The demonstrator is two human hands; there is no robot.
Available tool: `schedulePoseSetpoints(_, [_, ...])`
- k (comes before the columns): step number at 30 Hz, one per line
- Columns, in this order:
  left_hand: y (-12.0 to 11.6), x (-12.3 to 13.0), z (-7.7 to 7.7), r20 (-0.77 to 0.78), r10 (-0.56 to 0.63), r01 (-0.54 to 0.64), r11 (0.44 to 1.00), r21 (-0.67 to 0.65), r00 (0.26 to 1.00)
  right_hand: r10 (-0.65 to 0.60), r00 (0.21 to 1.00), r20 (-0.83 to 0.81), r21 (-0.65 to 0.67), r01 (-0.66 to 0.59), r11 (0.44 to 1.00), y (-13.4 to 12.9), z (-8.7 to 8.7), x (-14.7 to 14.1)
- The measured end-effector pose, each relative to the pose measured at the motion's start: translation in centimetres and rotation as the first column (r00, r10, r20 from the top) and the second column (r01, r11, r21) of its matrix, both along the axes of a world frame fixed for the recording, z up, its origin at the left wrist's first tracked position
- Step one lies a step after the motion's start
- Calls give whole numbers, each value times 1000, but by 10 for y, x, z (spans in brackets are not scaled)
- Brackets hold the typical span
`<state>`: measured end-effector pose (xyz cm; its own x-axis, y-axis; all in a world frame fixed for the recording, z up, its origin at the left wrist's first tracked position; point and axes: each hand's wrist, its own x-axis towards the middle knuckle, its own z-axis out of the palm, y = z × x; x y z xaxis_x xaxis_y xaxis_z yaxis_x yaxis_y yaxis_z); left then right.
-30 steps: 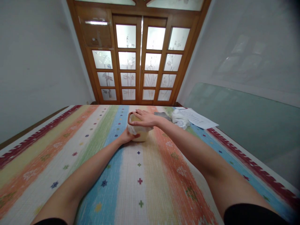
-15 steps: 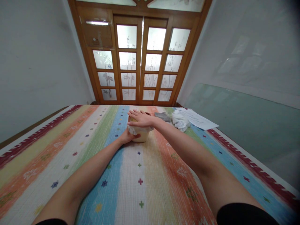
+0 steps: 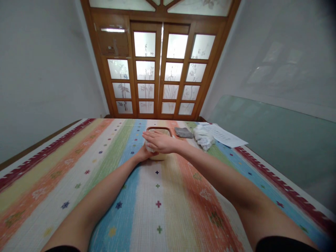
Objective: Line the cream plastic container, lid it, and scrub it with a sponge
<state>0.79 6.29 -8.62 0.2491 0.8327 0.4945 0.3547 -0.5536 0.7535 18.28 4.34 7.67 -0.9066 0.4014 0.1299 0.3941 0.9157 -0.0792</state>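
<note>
A cream box (image 3: 157,157) with a brown rim stands on the striped tablecloth in front of me. My left hand (image 3: 145,154) is closed around its lower left side, the fingertips partly hidden by the box and my other hand. Across the near side of the box, just below the rim, lies my right hand (image 3: 159,141), fingers together and pointing left. A thin white cloth (image 3: 149,148) shows beneath those fingers, pressed to the box; most of it is covered. The inside of the box is only partly visible.
Right of the box lie a folded grey cloth (image 3: 183,132) and a crumpled white cloth (image 3: 203,137). Printed paper sheets (image 3: 225,136) are behind them. The striped tablecloth (image 3: 147,210) covers the table, with wooden glazed doors (image 3: 161,70) beyond.
My right hand has come down from over the top of the box to its near side, bringing the white cloth along. More of the brown rim shows. My left hand keeps its hold.
</note>
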Motion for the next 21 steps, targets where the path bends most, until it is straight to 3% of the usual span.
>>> schedulePoseSetpoints(4, [5, 7, -3, 18, 35, -35, 999, -4, 999, -43, 999, 17, 47, 42, 998, -6, -3, -11])
schedulePoseSetpoints(8, [6, 11, -3, 24, 92, -92, 995, 30, 996, -161, 987, 10, 77, 160, 984, -7, -5, -25])
schedulePoseSetpoints(12, [2, 7, -4, -31, 63, -61, 998, 33, 998, -237, 971, 19, 38, 237, 971, -3, -4, -38])
schedulePoseSetpoints(21, [0, 9, -4, 85, 69, -68, 998, -12, 994, -317, 948, 16, -47, 318, 947, 25, 3, -60])
